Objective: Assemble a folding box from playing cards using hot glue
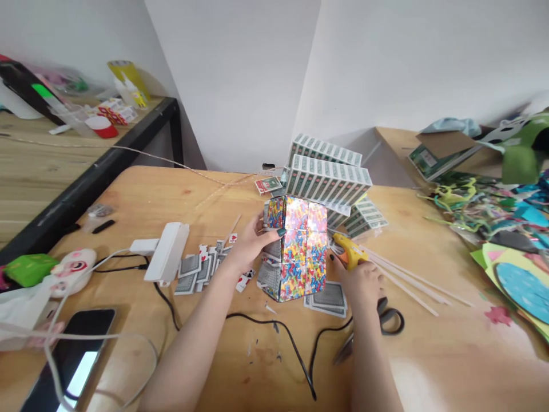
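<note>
My left hand (253,243) grips the left side of a box-like piece (303,249) covered in a bright multicoloured pattern, the thumb lying over its top edge. Grey-backed playing cards make up the left side of this piece. In my right hand (362,280) is a yellow hot glue gun (349,250), its nozzle pointing left towards the piece's right edge. Whether the nozzle touches the piece I cannot tell. Loose playing cards (328,298) lie below the piece, and more scattered cards (199,269) lie left of my left hand. Black-handled scissors (391,320) rest partly under my right forearm.
Rows of card boxes (328,180) stand behind the piece. White glue sticks (412,280) lie to the right. A black cord (274,320) runs across the front. A white power strip (167,254) and a phone (71,355) are at left, coloured craft scraps (484,206) at right.
</note>
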`<state>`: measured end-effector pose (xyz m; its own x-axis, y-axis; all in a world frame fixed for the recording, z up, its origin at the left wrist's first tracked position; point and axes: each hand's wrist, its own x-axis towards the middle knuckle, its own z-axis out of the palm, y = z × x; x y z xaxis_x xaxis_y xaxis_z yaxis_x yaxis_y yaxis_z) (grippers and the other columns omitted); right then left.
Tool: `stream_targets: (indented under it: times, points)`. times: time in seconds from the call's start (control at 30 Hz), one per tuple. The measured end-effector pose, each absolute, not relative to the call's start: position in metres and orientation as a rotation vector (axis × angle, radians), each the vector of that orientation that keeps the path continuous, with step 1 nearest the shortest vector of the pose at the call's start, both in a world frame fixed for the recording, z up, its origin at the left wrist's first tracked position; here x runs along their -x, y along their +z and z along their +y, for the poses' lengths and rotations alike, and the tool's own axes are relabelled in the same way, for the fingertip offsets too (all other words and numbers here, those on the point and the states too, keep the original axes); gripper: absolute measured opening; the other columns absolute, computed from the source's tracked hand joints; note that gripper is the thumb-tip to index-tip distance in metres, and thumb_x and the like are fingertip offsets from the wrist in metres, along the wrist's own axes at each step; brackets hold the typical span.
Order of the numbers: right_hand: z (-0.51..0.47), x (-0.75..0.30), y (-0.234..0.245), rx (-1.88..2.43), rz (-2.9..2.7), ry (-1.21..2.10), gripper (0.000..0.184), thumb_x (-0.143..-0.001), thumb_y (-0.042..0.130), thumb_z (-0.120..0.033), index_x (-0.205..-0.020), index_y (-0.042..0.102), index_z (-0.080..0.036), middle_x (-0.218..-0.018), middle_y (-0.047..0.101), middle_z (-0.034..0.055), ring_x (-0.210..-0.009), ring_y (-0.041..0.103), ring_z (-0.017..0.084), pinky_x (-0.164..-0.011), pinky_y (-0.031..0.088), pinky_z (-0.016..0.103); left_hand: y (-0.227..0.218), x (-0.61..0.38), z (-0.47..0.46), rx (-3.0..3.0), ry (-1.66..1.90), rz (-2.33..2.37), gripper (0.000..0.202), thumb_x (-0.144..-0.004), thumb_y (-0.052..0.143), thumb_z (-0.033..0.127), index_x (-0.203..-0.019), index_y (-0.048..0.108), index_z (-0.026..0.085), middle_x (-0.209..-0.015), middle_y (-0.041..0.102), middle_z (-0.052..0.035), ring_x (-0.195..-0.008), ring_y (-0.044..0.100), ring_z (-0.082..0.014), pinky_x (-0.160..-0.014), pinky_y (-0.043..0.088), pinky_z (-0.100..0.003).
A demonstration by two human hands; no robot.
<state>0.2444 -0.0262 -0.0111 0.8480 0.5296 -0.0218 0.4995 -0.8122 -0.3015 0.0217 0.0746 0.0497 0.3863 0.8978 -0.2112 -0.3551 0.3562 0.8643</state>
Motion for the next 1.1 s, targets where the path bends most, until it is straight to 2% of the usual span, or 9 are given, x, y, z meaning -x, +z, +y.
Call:
stream_targets:
  times: [0.27, 0.37, 0.43, 0.53, 0.67, 0.8, 0.83, 0.97, 1.1]
  points:
    - [-0.021, -0.253, -0.02, 2.743, -0.618, 0.105, 0.089, -0.065, 0.065, -0.064, -0.121, 0.045, 0.003, -0.116, 0.052, 0.0378, -0.118, 0.047, 0.049, -0.091, 0.038, 0.061, 0.051, -0.017, 0.077, -0.753, 0.875, 0.732, 0.063, -0.057, 0.081, 0.022, -0.115, 0.056, 0.02, -0.112, 0.067, -0.0073, -0.102, 0.064, -0.0237, -0.077, 0.051, -0.028]
    - [-0.019, -0.254, -0.018, 2.706, -0.581, 0.104, 0.082, -0.065, 0.062, -0.062, -0.118, 0.048, -0.001, -0.118, 0.052, 0.0355, -0.12, 0.045, 0.048, -0.094, 0.036, 0.061, 0.053, -0.017, 0.077, -0.724, 0.881, 0.745, 0.062, -0.056, 0.082, 0.022, -0.112, 0.056, 0.02, -0.111, 0.067, -0.0065, -0.103, 0.064, -0.0228, -0.078, 0.051, -0.028]
    - [-0.021, -0.255, -0.015, 2.659, -0.563, 0.127, 0.073, -0.067, 0.058, -0.059, -0.116, 0.05, -0.005, -0.12, 0.054, 0.0318, -0.117, 0.05, 0.045, -0.093, 0.038, 0.058, 0.053, -0.017, 0.077, -0.7, 0.889, 0.758, 0.061, -0.056, 0.083, 0.024, -0.11, 0.056, 0.02, -0.107, 0.069, -0.0053, -0.102, 0.064, -0.0224, -0.079, 0.05, -0.028]
    - [-0.028, -0.261, -0.009, 2.566, -0.554, 0.192, 0.063, -0.067, 0.058, -0.056, -0.108, 0.055, -0.009, -0.113, 0.06, 0.0271, -0.104, 0.059, 0.04, -0.086, 0.046, 0.049, 0.052, -0.017, 0.077, -0.664, 0.907, 0.779, 0.058, -0.055, 0.084, 0.027, -0.106, 0.056, 0.022, -0.1, 0.07, -0.0029, -0.098, 0.065, -0.0218, -0.075, 0.049, -0.027]
    - [-0.04, -0.27, 0.004, 2.43, -0.521, 0.232, 0.051, -0.062, 0.062, -0.055, -0.092, 0.057, -0.015, -0.092, 0.067, 0.0171, -0.091, 0.063, 0.038, -0.076, 0.05, 0.048, 0.049, -0.018, 0.079, -0.636, 0.915, 0.812, 0.046, -0.059, 0.083, 0.036, -0.094, 0.057, 0.022, -0.09, 0.071, -0.0011, -0.088, 0.067, -0.0204, -0.065, 0.047, -0.025]
    - [-0.046, -0.263, 0.03, 2.226, -0.517, 0.339, 0.041, -0.066, 0.063, -0.05, -0.091, 0.053, -0.018, -0.075, 0.066, 0.0034, -0.067, 0.068, 0.024, -0.057, 0.054, 0.034, 0.044, -0.019, 0.08, -0.635, 0.898, 0.836, 0.035, -0.065, 0.078, 0.046, -0.08, 0.059, 0.02, -0.081, 0.071, -0.001, -0.081, 0.067, -0.0197, -0.06, 0.045, -0.024]
    - [-0.047, -0.258, 0.038, 2.092, -0.505, 0.404, 0.042, -0.061, 0.07, -0.045, -0.089, 0.053, -0.018, -0.072, 0.065, 0.0017, -0.061, 0.067, 0.022, -0.053, 0.053, 0.032, 0.043, -0.019, 0.08, -0.635, 0.903, 0.836, 0.035, -0.065, 0.078, 0.047, -0.079, 0.061, 0.02, -0.081, 0.071, -0.0014, -0.081, 0.067, -0.0199, -0.06, 0.046, -0.024]
    - [-0.047, -0.229, 0.069, 1.884, -0.629, 0.438, 0.048, -0.051, 0.08, -0.04, -0.086, 0.053, -0.02, -0.068, 0.066, 0.001, -0.053, 0.063, 0.019, -0.048, 0.051, 0.028, 0.039, -0.021, 0.08, -0.629, 0.914, 0.834, 0.036, -0.064, 0.078, 0.047, -0.081, 0.066, 0.019, -0.081, 0.073, -0.0036, -0.083, 0.067, -0.0217, -0.067, 0.051, -0.028]
    - [-0.042, -0.202, 0.085, 1.918, -0.797, 0.367, 0.046, -0.053, 0.079, -0.045, -0.084, 0.056, -0.021, -0.067, 0.066, 0.0018, -0.049, 0.06, 0.017, -0.046, 0.048, 0.029, 0.039, -0.023, 0.079, -0.623, 0.917, 0.864, 0.037, -0.063, 0.08, 0.046, -0.084, 0.067, 0.018, -0.079, 0.073, -0.004, -0.083, 0.068, -0.0224, -0.072, 0.053, -0.031]
